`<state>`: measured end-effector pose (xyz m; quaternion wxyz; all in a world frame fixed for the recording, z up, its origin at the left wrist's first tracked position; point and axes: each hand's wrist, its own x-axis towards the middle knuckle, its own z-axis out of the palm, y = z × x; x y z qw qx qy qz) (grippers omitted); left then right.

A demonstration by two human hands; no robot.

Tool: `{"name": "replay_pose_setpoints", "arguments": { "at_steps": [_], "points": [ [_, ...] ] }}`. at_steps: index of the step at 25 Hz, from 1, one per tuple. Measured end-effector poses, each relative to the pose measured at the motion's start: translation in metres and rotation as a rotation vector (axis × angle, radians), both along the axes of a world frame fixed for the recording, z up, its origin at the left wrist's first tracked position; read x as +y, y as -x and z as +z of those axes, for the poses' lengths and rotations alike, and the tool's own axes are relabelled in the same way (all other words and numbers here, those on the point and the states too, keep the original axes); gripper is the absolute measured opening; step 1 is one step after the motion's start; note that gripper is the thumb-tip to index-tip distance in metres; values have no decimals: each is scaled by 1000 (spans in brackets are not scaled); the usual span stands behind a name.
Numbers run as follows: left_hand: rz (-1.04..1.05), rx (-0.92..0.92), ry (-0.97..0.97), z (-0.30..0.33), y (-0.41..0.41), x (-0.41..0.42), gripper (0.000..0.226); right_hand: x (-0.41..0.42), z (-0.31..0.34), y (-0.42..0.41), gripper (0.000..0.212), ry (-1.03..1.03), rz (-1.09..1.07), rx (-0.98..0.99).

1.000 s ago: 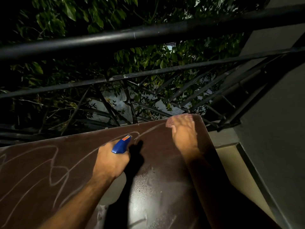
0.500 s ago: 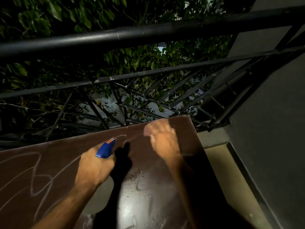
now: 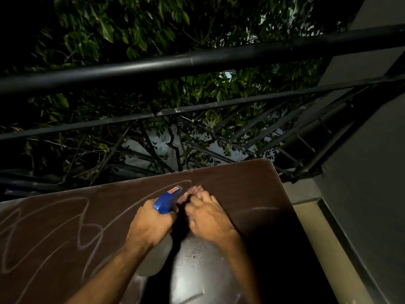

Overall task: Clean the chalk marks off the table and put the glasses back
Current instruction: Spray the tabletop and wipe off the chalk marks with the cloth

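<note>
Head camera gave me a dark brown table (image 3: 230, 185) set against a black metal railing (image 3: 197, 62), with green leaves (image 3: 122, 34) behind the bars and a grey wall (image 3: 372, 172) to the right. White chalk marks (image 3: 83, 227) looped across the left half of the tabletop; the patch nearest me shone wet under the light. My left hand (image 3: 149, 224) was wrapped around the neck of a spray bottle (image 3: 166, 200) with a blue trigger head. An orange label sat on its nozzle, but I could not read the print. My right hand (image 3: 208, 218) pressed a pinkish cloth (image 3: 192, 191) onto the table just beside the nozzle, fingers curled over it. I saw no glasses in view.
</note>
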<state>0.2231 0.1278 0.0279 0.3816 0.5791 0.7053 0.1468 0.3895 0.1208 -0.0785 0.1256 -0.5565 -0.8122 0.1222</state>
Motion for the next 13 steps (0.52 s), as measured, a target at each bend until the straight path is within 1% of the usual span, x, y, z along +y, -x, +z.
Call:
{"name": "replay_pose_setpoints", "arguments": {
  "at_steps": [1, 3, 4, 5, 7, 9, 11, 13],
  "points": [
    [-17, 9, -6, 1, 4, -2, 19, 4, -3, -10, 37, -24, -81, -10],
    [-25, 16, -29, 1, 17, -3, 32, 14, -10, -42, 47, -62, -430, 36],
    [-25, 20, -41, 1, 23, -2, 33, 18, -11, -60, 49, -43, -607, 89],
    [-34, 26, -39, 4, 30, -1, 33, 20, -12, -74, 49, 16, -712, 126],
    [-93, 70, -16, 8, 48, -2, 30, 22, -11, -79, 50, 88, -754, 140],
    [-130, 95, 4, 10, 67, -6, 29, 21, -11, -62, 50, 79, -751, 170],
    [-130, 87, -4, 10, 86, -11, 29, 16, -11, -29, 51, 61, -744, 189],
    [-104, 75, -22, 13, 105, -17, 31, 6, -13, 17, 52, 45, -685, 159]
  ]
}}
